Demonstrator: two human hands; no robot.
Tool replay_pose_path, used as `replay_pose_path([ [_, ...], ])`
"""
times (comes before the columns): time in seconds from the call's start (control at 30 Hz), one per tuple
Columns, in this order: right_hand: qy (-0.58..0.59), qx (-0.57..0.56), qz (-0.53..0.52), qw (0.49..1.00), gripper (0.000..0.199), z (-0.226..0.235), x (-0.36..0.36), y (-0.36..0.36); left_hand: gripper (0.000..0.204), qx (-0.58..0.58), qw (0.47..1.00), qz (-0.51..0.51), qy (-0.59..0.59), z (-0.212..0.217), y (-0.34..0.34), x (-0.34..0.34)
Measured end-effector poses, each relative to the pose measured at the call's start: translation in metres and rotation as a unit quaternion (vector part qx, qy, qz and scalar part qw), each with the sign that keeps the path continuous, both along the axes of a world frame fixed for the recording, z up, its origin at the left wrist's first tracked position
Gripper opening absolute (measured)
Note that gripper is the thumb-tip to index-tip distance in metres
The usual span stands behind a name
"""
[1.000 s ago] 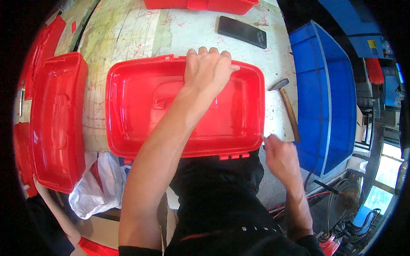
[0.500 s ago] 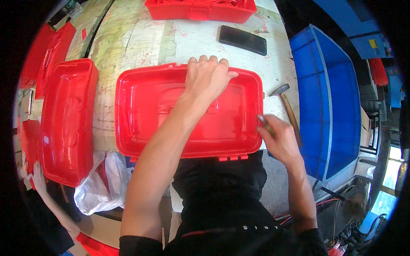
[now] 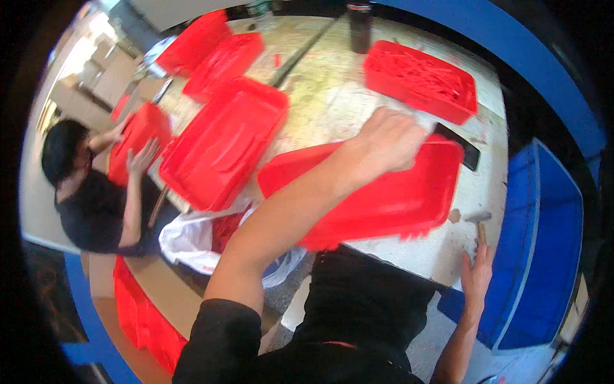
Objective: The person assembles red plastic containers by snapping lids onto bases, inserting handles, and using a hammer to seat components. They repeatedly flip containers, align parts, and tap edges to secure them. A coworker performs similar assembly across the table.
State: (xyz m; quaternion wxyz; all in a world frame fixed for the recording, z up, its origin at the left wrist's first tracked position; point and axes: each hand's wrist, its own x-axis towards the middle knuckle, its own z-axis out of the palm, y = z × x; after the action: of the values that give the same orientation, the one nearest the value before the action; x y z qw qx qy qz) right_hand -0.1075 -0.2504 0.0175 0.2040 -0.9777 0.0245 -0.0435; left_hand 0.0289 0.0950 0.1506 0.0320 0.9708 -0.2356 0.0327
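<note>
1. My left hand [image 3: 391, 142] lies closed over the far rim of the big red plastic tray [image 3: 377, 192], gripping that edge. The tray rests open side up on the tabletop [image 3: 332, 96], right in front of me, its near edge jutting over the tabletop's edge.
2. My right hand [image 3: 476, 276] is down at the tabletop's near right corner, fingers stretched out and loose, holding nothing. Its fingertips are just beside the handle of a small hammer [image 3: 478, 223], and I cannot tell whether they touch it.
3. I judge the step in hand to be pinning the tray steady with the left while the right goes for the hammer.
4. The next move calls for closing the right fingers round the handle and keeping the left grip firm so the tray does not slide.
5. A dark phone [image 3: 462, 146] lies just behind the tray's far corner.
</note>
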Motion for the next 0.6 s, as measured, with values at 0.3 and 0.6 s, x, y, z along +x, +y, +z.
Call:
replay_pose_path([
  [0.3,-0.065,0.132,0.058,0.987,0.045,0.049,0.075,0.086,0.081,-0.161,0.986,-0.013,0.042,0.029,0.002,-0.024],
  [0.6,-0.15,0.256,0.137,0.945,0.009,0.027,0.08,0.062,0.057,-0.098,0.991,-0.087,-0.04,0.041,-0.012,-0.053],
])
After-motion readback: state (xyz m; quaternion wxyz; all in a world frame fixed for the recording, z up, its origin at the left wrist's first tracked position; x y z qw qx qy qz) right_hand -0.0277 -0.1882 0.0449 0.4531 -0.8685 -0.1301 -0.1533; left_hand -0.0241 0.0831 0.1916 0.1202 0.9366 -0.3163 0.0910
